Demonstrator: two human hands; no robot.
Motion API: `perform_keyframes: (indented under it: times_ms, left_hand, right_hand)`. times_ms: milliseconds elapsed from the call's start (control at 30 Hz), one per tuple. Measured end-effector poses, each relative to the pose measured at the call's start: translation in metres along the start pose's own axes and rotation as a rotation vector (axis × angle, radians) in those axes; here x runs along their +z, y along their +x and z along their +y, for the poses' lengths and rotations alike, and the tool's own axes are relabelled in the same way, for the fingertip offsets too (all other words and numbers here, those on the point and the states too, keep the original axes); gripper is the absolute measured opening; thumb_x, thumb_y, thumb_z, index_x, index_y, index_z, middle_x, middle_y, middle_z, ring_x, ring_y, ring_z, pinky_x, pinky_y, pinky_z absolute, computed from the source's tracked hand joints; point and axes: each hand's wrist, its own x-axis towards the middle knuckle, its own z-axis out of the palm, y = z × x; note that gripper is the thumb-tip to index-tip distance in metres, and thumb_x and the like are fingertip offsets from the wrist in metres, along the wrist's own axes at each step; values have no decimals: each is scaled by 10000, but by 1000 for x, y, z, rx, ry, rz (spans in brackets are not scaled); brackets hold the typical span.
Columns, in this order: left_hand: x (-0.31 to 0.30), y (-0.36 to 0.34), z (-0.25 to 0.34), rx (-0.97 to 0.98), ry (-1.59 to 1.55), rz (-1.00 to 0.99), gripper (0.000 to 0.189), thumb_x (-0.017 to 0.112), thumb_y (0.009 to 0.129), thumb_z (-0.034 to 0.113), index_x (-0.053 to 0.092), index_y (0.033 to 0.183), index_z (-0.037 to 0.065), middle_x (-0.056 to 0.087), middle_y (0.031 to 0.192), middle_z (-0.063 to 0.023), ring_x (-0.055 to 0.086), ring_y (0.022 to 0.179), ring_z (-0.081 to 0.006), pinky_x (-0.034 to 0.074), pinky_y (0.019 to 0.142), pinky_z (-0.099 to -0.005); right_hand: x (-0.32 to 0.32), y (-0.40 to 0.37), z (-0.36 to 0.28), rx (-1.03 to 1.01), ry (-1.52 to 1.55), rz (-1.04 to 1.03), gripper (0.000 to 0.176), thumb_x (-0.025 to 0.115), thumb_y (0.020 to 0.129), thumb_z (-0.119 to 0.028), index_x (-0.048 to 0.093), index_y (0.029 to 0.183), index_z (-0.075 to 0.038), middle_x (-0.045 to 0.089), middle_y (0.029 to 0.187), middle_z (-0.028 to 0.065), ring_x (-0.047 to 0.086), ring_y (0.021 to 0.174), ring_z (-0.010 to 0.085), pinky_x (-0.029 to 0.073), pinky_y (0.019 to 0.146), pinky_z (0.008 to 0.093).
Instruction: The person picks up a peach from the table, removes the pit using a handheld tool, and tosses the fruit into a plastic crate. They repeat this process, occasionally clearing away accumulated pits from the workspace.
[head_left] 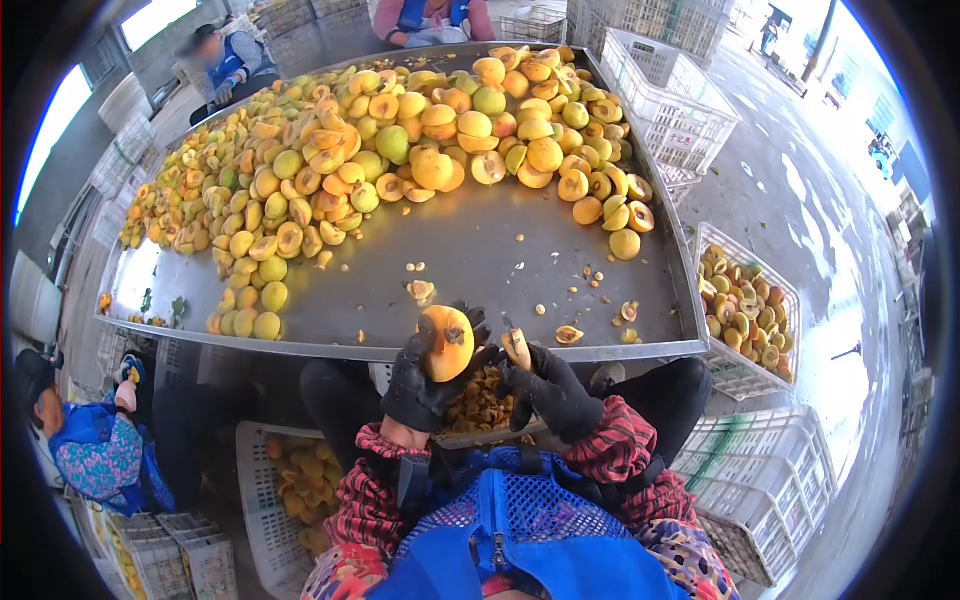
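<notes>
My left hand (425,380), in a black glove, holds a yellow-orange peach half (447,343) with its dark-centred side facing up. Close beside it on the right, my right hand (550,390), also gloved in black, grips a knife by its light wooden handle (517,349), its short blade pointing away from me. Both hands are at the near edge of a metal table (460,240). A large heap of peaches (330,150), many of them halved, covers the table's far and left parts. Small scraps and a cut piece (569,335) lie near my hands.
A crate of peach halves (795,300) stands right of the table, another (262,500) at lower left. Stacked white crates (670,110) are at the back right, and an upturned crate (770,470) lower right. Co-workers sit at left (95,440) and behind the table (232,60).
</notes>
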Motion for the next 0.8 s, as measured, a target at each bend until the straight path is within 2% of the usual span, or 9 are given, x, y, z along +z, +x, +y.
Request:
perform_keyframes:
  times_ms: [167, 267, 333, 367, 467, 533, 667, 700, 800]
  left_hand:
    - [14, -13, 0, -23, 19, 29, 518, 563, 912, 305, 419, 1284, -26, 518, 1245, -171, 534, 1139, -271, 433, 999, -390]
    - [4, -19, 3, 88, 446, 9, 499, 565, 908, 272, 426, 1287, -20, 529, 1235, -144, 540, 1125, -251, 440, 979, -366]
    - [8, -17, 1, 164, 599, -21, 536, 523, 921, 310, 391, 1325, -16, 501, 1271, -145, 520, 1138, -235, 426, 979, -365]
    - [11, -16, 0, 202, 674, -36, 555, 502, 927, 328, 373, 1344, -14, 487, 1290, -146, 510, 1144, -227, 419, 979, -364]
    - [20, -14, -5, 284, 621, -92, 576, 520, 922, 362, 375, 1344, -2, 487, 1290, -144, 511, 1134, -231, 410, 987, -371]
    - [24, -14, -10, 344, 745, -78, 598, 538, 913, 383, 377, 1343, 0, 483, 1296, -142, 507, 1144, -238, 410, 987, -369]
    - [27, -20, -18, 365, 734, -85, 526, 581, 900, 279, 415, 1316, 2, 529, 1260, -127, 523, 1143, -242, 426, 969, -347]
    - [32, -23, -17, 242, 523, -88, 479, 541, 929, 285, 431, 1313, 20, 525, 1274, -120, 514, 1157, -242, 416, 981, -351]
    - [46, -24, -6, 408, 1311, -201, 461, 571, 915, 236, 445, 1305, 24, 510, 1290, -126, 500, 1177, -233, 406, 994, -356]
  right_hand:
    - [-1, -6, 4, -42, -156, -111, 348, 535, 927, -174, 485, 1221, 6, 573, 833, 60, 552, 539, 111, 479, 483, 260]
    - [8, -16, -14, -51, -216, -105, 349, 550, 924, -197, 488, 1205, 2, 574, 817, 46, 549, 548, 94, 472, 494, 246]
    - [7, -19, -15, 79, -146, -109, 366, 567, 916, -204, 480, 1208, 0, 579, 824, 41, 549, 548, 88, 473, 495, 242]
    - [8, -20, -13, 67, -122, -99, 382, 575, 912, -210, 473, 1215, -1, 583, 831, 43, 546, 539, 88, 471, 483, 243]
    - [13, -15, -3, 48, -36, -82, 423, 598, 898, -223, 458, 1232, -4, 591, 850, 49, 541, 530, 79, 465, 461, 240]
    - [17, -11, -3, 54, 38, -97, 440, 611, 891, -226, 455, 1237, -5, 594, 862, 51, 540, 549, 66, 461, 464, 231]
    - [23, -11, -16, 42, 11, 67, 444, 628, 878, -205, 457, 1238, -9, 602, 890, 52, 594, 725, 106, 491, 633, 247]
    - [16, -4, -5, 0, -38, 105, 443, 635, 872, -190, 458, 1236, -11, 607, 905, 54, 601, 781, 121, 493, 684, 259]
    - [8, 4, 11, -191, -112, 163, 432, 658, 838, -129, 482, 1216, -16, 615, 969, 72, 604, 895, 164, 485, 790, 299]
